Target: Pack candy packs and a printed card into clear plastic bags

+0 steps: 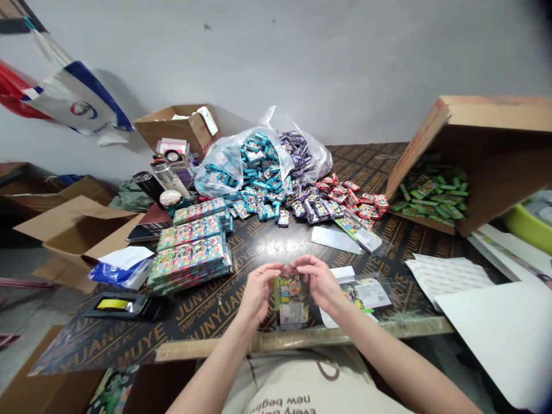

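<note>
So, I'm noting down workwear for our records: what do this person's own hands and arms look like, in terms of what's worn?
The left hand and right hand are ungloved, with no watch visible. Both forearms are bare as far as they show, no sleeves in view. A cream garment carries dark lettering.

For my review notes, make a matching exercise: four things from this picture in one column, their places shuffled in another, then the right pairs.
Things
1. printed packet
2. green packets
3. tape dispenser
4. blue packets

Places
A. in and around a clear plastic bag
B. at the left end of the table
C. held by the left hand and right hand
D. inside a tilted cardboard box

Pairs: 1-C, 2-D, 3-B, 4-A
</note>
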A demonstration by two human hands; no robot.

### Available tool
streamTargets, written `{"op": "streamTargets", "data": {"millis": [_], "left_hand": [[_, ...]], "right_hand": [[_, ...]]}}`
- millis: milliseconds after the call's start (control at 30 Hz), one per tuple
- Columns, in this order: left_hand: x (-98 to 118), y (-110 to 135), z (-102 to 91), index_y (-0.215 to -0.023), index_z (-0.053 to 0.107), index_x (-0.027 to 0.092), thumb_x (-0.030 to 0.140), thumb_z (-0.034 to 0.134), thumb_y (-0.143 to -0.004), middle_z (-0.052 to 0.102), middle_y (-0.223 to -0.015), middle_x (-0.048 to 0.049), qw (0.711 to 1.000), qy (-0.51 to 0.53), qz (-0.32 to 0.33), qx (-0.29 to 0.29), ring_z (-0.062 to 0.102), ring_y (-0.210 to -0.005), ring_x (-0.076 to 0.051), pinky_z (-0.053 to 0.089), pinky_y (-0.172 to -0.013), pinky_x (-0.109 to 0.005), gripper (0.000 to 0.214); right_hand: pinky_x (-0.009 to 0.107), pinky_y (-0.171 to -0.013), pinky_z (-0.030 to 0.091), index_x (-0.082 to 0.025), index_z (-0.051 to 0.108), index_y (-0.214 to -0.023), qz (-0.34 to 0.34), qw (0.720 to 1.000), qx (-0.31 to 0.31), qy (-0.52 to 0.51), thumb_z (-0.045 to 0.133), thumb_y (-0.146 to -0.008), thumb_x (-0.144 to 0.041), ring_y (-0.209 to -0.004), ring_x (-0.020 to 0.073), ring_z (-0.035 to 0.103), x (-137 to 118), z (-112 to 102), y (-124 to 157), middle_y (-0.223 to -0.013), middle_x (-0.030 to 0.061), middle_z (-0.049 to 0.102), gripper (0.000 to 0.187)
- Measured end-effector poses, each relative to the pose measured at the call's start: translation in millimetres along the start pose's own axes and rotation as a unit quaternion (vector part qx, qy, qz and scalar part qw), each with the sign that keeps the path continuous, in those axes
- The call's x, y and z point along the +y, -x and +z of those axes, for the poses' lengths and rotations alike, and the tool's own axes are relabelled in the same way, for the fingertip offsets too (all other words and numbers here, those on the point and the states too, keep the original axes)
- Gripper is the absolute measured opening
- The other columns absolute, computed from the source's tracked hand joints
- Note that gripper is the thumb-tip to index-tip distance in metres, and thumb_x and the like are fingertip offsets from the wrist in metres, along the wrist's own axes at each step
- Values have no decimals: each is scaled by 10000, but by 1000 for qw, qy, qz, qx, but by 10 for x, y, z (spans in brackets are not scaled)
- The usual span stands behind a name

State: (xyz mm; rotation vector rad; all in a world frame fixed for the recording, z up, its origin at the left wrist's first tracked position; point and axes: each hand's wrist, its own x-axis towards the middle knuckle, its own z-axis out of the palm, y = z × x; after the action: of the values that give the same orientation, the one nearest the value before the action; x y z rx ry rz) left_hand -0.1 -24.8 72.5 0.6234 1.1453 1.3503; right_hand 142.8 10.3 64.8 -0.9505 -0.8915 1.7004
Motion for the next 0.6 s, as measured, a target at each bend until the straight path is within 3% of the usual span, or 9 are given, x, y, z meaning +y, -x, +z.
{"op": "streamTargets", "data": {"millis": [67, 133, 200, 300, 433, 600], "left_hand": [[124, 22, -26, -750, 704, 157, 188, 660, -614, 703, -776, -57, 994, -89, 57, -10, 626, -750, -180, 452, -763, -296, 147], [217, 77, -36, -717, 715, 178, 200, 664, -624, 703, -786, -59, 972, -190, 135, -24, 627, -771, -197, 449, -788, -311, 109], [272, 131, -37, -689, 721, 195, 212, 677, -621, 704, -802, -64, 948, -259, 183, -43, 627, -798, -215, 448, -806, -321, 83], [306, 145, -49, -701, 722, 195, 237, 701, -610, 703, -776, -65, 943, -280, 174, -48, 631, -752, -219, 471, -741, -311, 102], [331, 81, -70, -738, 713, 167, 282, 698, -622, 695, -742, -68, 946, -294, 121, -63, 620, -670, -207, 473, -632, -285, 164], [354, 128, -33, -667, 708, 184, 265, 657, -658, 671, -689, -64, 915, -344, 191, -89, 593, -643, -190, 452, -634, -279, 96]], "right_hand": [[373, -788, 473, -195, 675, -784, -89, 991, 5, 98, 659, -647, -242, -776, 207, 641, 3, -80, 10, -824, 49, 696, 146], [399, -843, 457, -231, 699, -801, -187, 961, -18, 202, 643, -693, -265, -855, 225, 632, -2, -155, 31, -878, 46, 696, 126], [405, -887, 439, -258, 709, -813, -238, 932, -61, 265, 621, -726, -257, -915, 229, 621, -21, -203, 59, -922, 36, 692, 123], [376, -857, 463, -249, 706, -856, -232, 925, -78, 291, 620, -737, -258, -890, 218, 632, -85, -202, 92, -924, 38, 692, 147], [288, -599, 503, -197, 701, -807, -149, 945, -74, 280, 646, -709, -304, -637, 173, 631, -191, -127, 99, -725, 29, 694, 155], [275, -589, 492, -180, 687, -774, -147, 941, -102, 288, 619, -731, -316, -622, 161, 618, -209, -144, 88, -700, 28, 679, 158]]}}
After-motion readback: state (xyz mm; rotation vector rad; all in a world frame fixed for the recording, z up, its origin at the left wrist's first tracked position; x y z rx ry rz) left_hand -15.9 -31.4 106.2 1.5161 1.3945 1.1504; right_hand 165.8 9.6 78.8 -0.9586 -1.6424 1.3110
